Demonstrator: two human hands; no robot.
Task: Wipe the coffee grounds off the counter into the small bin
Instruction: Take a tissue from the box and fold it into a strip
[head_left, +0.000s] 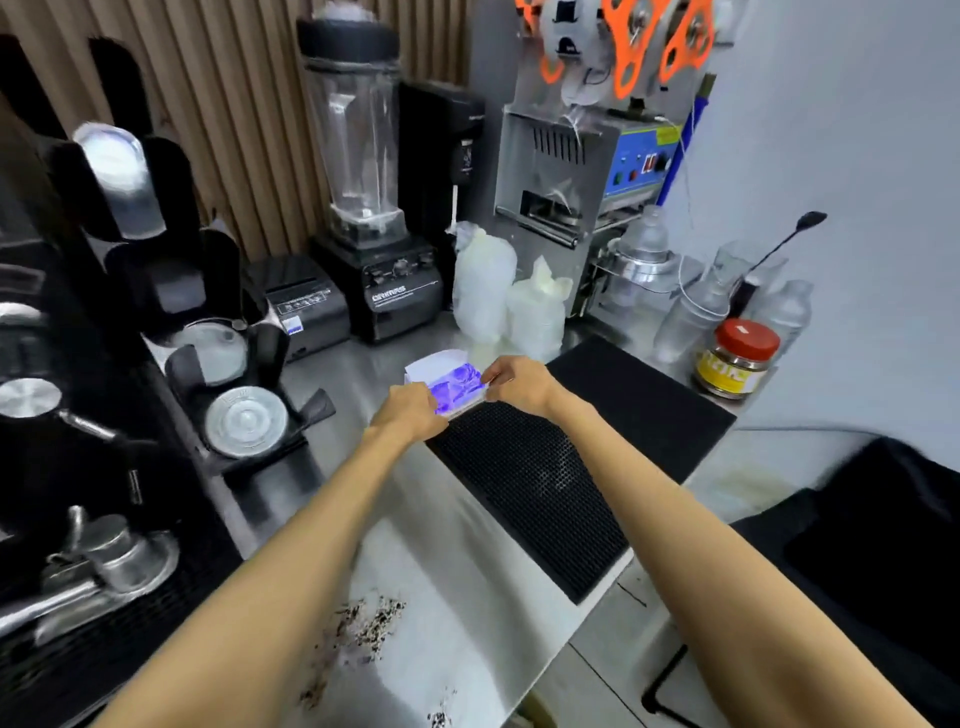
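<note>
- Reaching across a steel counter (467, 566), both bare arms stretch towards the back
- Far left, a blender (363, 208) carries white brand lettering too blurred to read
- Coffee grounds (371, 621) lie scattered by the front edge, unwiped; no small bin can be picked out
- Left hand (408, 413) curls over the near edge of a white and purple tissue pack (452, 382), seemingly steadying it
- Right hand (514, 382) pinches the pack's top, probably to draw out a wipe
- Far right, a red-lidded jar (737, 358) has an unreadable yellow label
</note>
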